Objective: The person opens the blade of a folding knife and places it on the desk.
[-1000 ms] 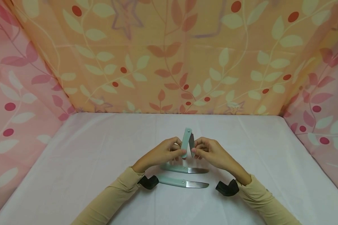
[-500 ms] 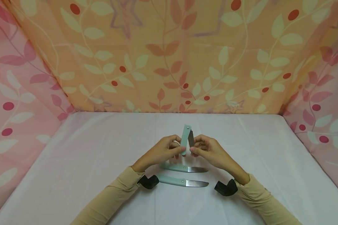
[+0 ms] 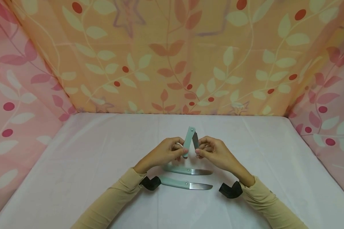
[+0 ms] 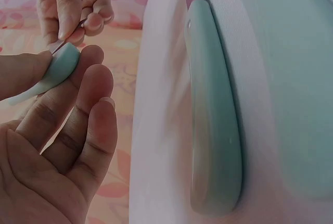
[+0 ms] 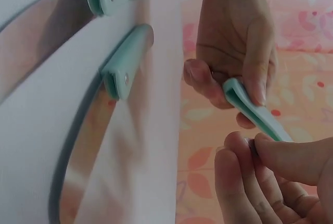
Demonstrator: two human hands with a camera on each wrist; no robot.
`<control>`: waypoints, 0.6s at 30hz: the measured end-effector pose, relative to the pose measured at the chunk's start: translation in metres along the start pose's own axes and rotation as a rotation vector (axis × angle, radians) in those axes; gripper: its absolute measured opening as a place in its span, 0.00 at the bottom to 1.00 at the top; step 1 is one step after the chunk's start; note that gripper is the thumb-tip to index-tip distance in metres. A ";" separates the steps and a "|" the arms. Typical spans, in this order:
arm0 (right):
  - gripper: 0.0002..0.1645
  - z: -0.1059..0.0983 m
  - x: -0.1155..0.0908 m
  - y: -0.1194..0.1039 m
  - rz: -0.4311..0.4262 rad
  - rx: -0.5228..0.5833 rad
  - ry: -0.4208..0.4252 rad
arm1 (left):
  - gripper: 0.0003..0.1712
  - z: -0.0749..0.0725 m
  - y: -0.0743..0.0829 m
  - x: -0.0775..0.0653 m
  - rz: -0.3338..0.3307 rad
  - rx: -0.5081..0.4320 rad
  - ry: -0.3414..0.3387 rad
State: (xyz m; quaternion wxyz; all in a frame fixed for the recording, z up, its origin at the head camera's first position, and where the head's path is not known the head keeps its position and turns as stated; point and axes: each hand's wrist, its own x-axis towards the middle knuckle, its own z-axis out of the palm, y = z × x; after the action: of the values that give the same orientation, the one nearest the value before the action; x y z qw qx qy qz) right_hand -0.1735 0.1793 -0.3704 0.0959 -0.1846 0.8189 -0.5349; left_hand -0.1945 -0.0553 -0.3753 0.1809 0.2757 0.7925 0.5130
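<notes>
A folding knife with a mint-green handle (image 3: 188, 140) is held up above the table, its pivot at the top and its blade (image 3: 196, 141) partly folded out. My left hand (image 3: 172, 149) pinches the handle's lower end between thumb and fingers. With thumb and fingertips, my right hand (image 3: 213, 149) pinches the blade near its tip. Handle and blade form a narrow upside-down V. The right wrist view shows the slot in the handle (image 5: 250, 108) facing the blade side. Below the hands lie two more mint-green folding knives, a farther one (image 3: 199, 172) and a nearer one (image 3: 175, 183), both unfolded with blades pointing right.
A white cloth (image 3: 103, 149) covers the table. Patterned orange fabric (image 3: 172, 57) stands behind it, with pink fabric (image 3: 20, 127) at the sides. Black wrist-worn pieces (image 3: 150, 183) hang at both beige sleeves, close to the nearer knife's ends.
Both hands have risen slightly with the knife since a second ago. The gap between blade and handle looks slightly wider now. The two knives on the table stay put.
</notes>
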 end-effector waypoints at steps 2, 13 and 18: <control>0.16 -0.002 0.000 0.000 0.003 -0.012 0.009 | 0.10 -0.001 -0.001 0.000 -0.010 0.000 0.010; 0.13 -0.011 0.001 0.001 0.011 -0.066 0.029 | 0.11 -0.008 -0.003 -0.001 -0.021 -0.001 -0.001; 0.12 -0.016 0.000 0.000 0.014 -0.115 0.035 | 0.11 -0.011 -0.004 -0.001 -0.018 0.016 -0.009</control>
State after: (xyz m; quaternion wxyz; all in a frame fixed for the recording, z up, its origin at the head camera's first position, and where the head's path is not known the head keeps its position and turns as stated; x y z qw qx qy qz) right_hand -0.1790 0.1931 -0.3642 0.0745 -0.1744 0.8512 -0.4893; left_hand -0.2009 -0.0647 -0.3743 0.1868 0.2722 0.7983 0.5037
